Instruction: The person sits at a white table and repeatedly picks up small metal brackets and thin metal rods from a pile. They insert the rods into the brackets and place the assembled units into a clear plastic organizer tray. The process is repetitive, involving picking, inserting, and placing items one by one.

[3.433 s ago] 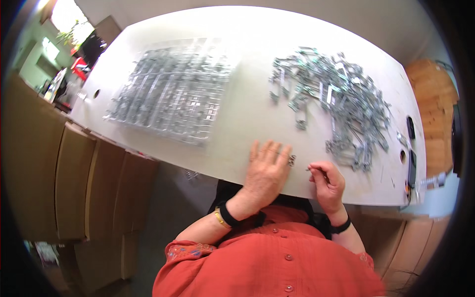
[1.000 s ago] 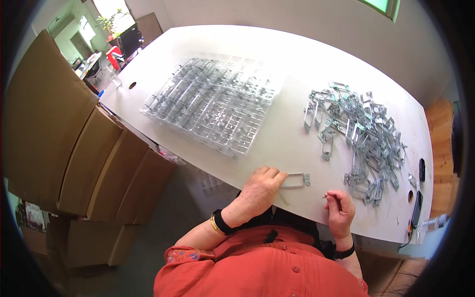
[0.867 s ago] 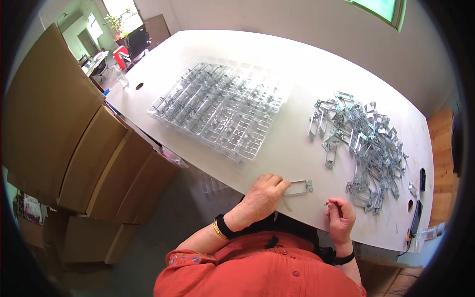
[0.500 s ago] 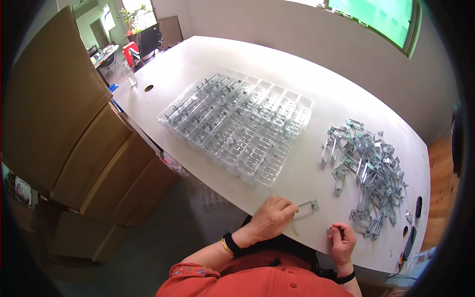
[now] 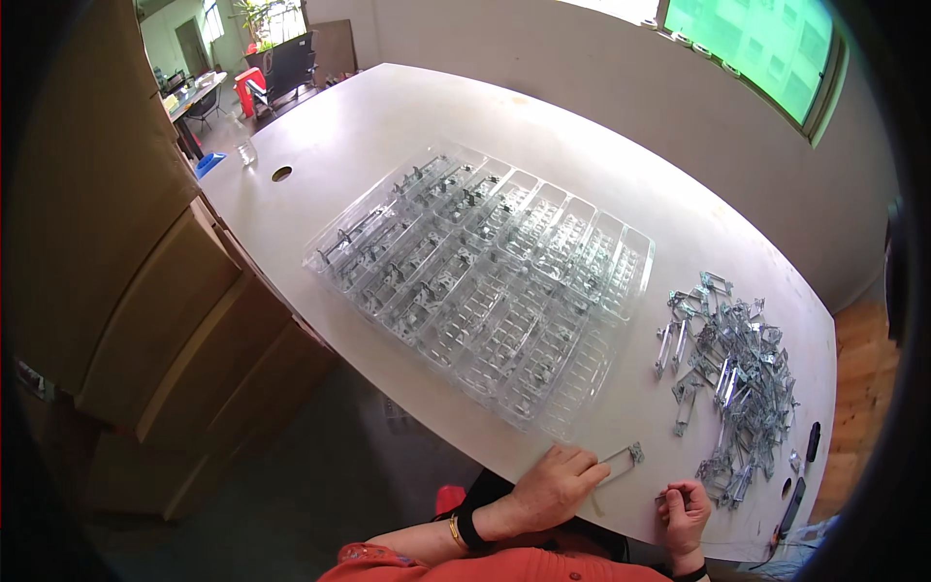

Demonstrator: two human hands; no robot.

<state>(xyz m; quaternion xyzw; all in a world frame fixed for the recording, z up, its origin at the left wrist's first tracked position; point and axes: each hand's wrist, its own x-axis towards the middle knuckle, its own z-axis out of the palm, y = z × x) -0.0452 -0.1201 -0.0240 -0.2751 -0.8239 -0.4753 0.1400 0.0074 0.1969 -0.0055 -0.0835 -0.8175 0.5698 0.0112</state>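
Near the table's front edge, my left hand [image 5: 551,487] is closed on one end of a small metal bracket [image 5: 621,460], a thin rectangular frame whose far end sticks out to the right. Below those fingers a pale yellowish strip [image 5: 598,504] shows on the tabletop. My right hand [image 5: 685,516], further right by the edge, has its fingers curled in a pinch; something small and dark shows at the fingertips, too hidden to name. Beyond it lies a loose pile of similar metal brackets [image 5: 747,388].
A clear plastic compartment tray [image 5: 579,373] with metal parts in many of its pockets covers the middle of the white table [image 5: 465,107]. Cardboard boxes [image 5: 160,330] are stacked at the left. Dark-handled tools [image 5: 797,500] lie at the right edge.
The whole view has shifted, so tray, pile and both hands appear lower and further right. My left hand keeps hold of the bracket; the right hand stays pinched.
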